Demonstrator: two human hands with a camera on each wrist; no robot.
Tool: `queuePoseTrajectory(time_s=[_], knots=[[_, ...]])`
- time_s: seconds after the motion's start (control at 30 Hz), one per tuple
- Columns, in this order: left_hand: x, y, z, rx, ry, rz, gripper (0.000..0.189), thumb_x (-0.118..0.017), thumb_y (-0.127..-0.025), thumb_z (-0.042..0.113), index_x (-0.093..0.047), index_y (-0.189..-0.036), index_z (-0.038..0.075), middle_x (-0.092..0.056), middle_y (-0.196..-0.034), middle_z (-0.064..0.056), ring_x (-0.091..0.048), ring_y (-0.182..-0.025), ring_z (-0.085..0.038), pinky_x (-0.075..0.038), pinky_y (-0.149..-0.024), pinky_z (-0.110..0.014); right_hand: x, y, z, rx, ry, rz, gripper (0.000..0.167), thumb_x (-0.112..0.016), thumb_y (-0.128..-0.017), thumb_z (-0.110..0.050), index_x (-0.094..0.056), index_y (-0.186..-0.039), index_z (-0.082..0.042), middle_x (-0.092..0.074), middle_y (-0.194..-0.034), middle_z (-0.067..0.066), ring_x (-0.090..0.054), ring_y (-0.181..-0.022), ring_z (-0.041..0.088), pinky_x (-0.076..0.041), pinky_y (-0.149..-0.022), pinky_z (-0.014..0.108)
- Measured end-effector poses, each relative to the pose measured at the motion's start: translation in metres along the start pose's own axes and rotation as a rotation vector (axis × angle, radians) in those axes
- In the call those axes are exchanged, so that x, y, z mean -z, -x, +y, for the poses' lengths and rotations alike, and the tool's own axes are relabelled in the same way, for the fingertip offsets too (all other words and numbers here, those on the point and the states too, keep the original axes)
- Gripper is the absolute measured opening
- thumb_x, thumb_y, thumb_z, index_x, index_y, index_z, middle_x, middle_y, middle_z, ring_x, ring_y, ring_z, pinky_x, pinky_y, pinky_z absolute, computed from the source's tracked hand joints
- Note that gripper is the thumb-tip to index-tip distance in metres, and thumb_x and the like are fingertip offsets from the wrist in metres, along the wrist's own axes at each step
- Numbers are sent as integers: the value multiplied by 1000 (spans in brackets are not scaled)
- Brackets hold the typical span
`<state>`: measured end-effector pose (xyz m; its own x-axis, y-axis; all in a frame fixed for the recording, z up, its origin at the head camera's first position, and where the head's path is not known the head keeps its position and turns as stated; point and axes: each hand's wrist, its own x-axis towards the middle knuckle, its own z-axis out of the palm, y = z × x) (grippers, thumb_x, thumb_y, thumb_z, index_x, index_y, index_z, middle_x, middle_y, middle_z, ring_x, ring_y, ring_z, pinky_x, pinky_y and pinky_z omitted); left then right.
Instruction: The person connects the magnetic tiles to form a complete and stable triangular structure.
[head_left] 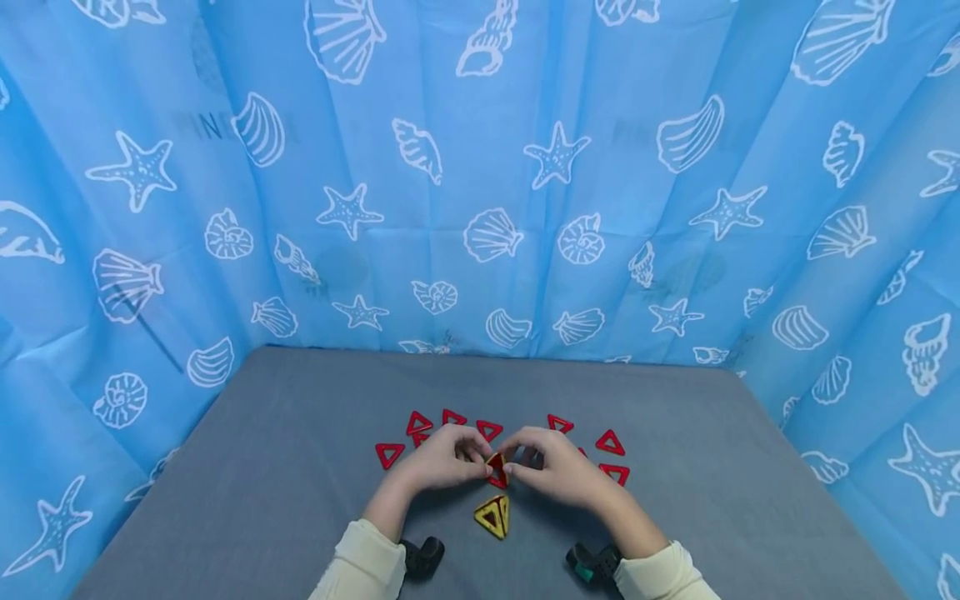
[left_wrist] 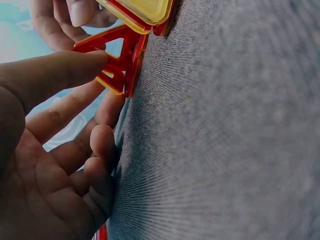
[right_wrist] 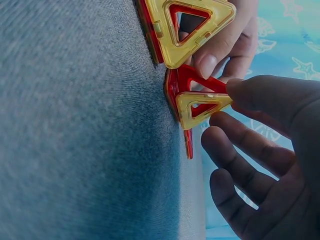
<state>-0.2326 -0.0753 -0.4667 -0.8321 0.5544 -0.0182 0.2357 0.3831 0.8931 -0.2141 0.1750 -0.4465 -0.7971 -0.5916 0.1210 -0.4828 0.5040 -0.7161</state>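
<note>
In the head view my left hand (head_left: pixel 442 460) and right hand (head_left: pixel 561 468) meet over the table, pinching a small upright pyramid of red and yellow magnetic triangle tiles (head_left: pixel 497 472) between thumbs and fingertips. The left wrist view shows that thumb against a red tile (left_wrist: pixel 131 62), the lower fingers curled loosely near the cloth. From the right wrist, the right thumb and a finger hold the top, with a yellow face (right_wrist: pixel 187 112) turned this way. Just in front, nearer my body, stands another pyramid with a yellow face (head_left: pixel 501 530), touched by neither hand.
Several loose red triangle tiles lie beyond and beside the hands, such as one at the left (head_left: pixel 389 455) and one at the right (head_left: pixel 611 442). A grey cloth covers the table (head_left: pixel 300 467). Behind it hangs a blue shell-print curtain (head_left: pixel 465 183).
</note>
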Motion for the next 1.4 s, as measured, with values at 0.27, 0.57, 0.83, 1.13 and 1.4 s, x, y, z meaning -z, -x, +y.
queuePoseTrajectory(time_s=[0.27, 0.57, 0.83, 1.13, 1.4], knots=[[0, 2, 3, 2, 29, -2, 24, -76, -96, 12, -73, -120, 8, -72, -93, -4, -66, -83, -16, -55, -73, -28, -1, 1, -1, -8, -14, -7, 29, -74, -101, -23, -74, -129, -14, -75, -123, 1, -71, -95, 11, -60, -84, 27], [-2, 3, 1, 15, 38, -11, 24, -75, -96, 11, -77, -120, 9, -73, -95, -5, -65, -84, -17, -53, -70, -29, -4, 4, 3, -29, -21, -23, 30, -73, -102, -23, -74, -130, -15, -75, -125, 1, -72, -96, 10, -59, -85, 26], [-2, 5, 2, 26, 27, 12, 22, -80, -94, 15, -75, -115, 8, -67, -94, -4, -62, -83, -16, -52, -70, -28, 6, 7, 4, -26, -17, -52, 26, -73, -102, -23, -75, -124, -11, -75, -119, 6, -71, -95, 12, -59, -85, 28], [-2, 3, 0, 49, 6, 28, 24, -82, -93, 19, -73, -112, 10, -68, -105, -9, -61, -89, -18, -52, -72, -30, 24, 10, 11, -49, 12, -53, 29, -73, -102, -27, -76, -121, -6, -75, -117, 9, -69, -96, 17, -57, -82, 28], [-2, 1, 1, 56, -2, 38, 26, -85, -90, 21, -70, -109, 9, -68, -107, -10, -61, -89, -18, -52, -73, -31, 44, 17, 22, -106, 42, -56, 30, -73, -101, -26, -75, -124, -5, -75, -121, 12, -68, -98, 17, -56, -79, 28]])
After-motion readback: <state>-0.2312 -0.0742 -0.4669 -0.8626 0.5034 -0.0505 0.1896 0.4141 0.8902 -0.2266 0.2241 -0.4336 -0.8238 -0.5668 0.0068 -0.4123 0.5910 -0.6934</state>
